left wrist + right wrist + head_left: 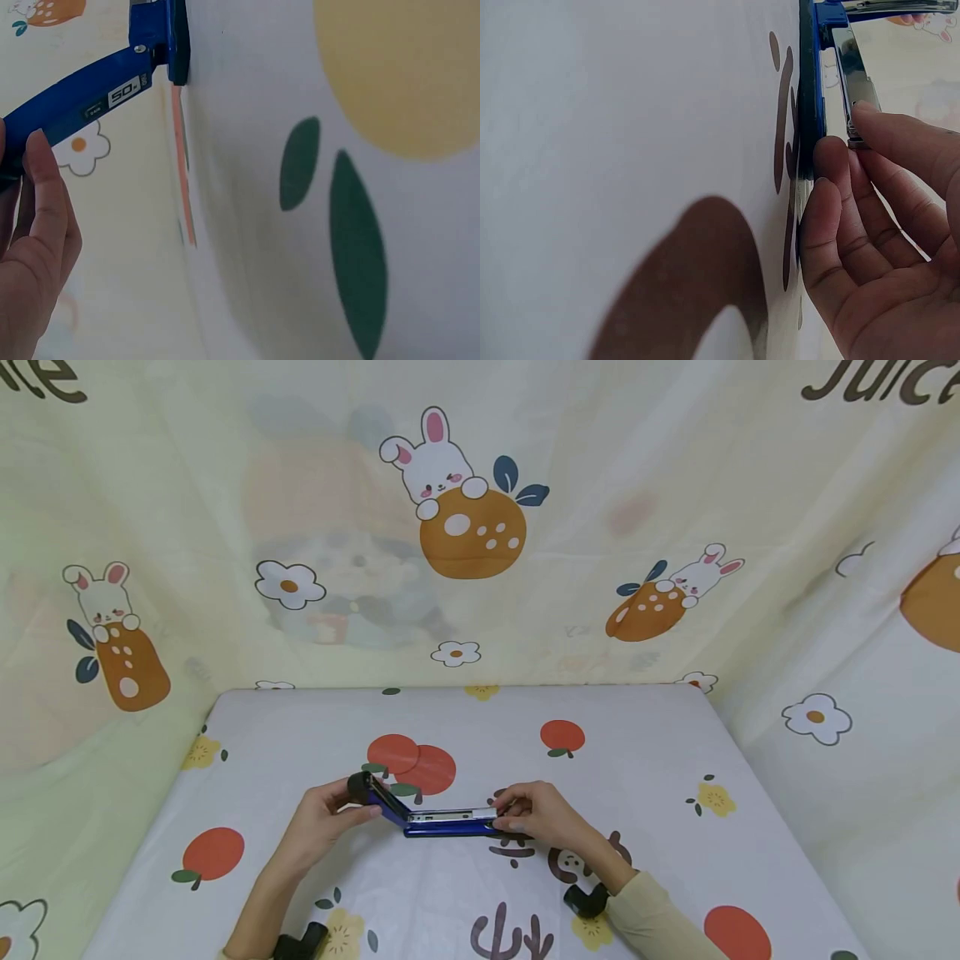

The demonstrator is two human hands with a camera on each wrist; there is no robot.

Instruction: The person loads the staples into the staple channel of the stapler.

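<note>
A blue stapler [453, 830] with its top arm swung up and back lies in front of me, its base along the table. My left hand [322, 822] grips the black-tipped end of the raised arm, thumb on the near side. In the left wrist view, the blue arm [82, 101] bears a label reading 50. My right hand [543, 814] pinches the free end of the silver staple rail between thumb and fingers. As the right wrist view shows, the rail [859, 71] stands slightly raised off the base [808, 112]. Whether staples are inside is hidden.
A white cloth [420, 893] printed with fruit, flowers and brown shapes covers the table. Cream curtains [570, 610] with rabbit prints hang behind and at both sides. Black camera bands, one on the left wrist [302, 941] and one on the right wrist [587, 902], sit near the tabletop.
</note>
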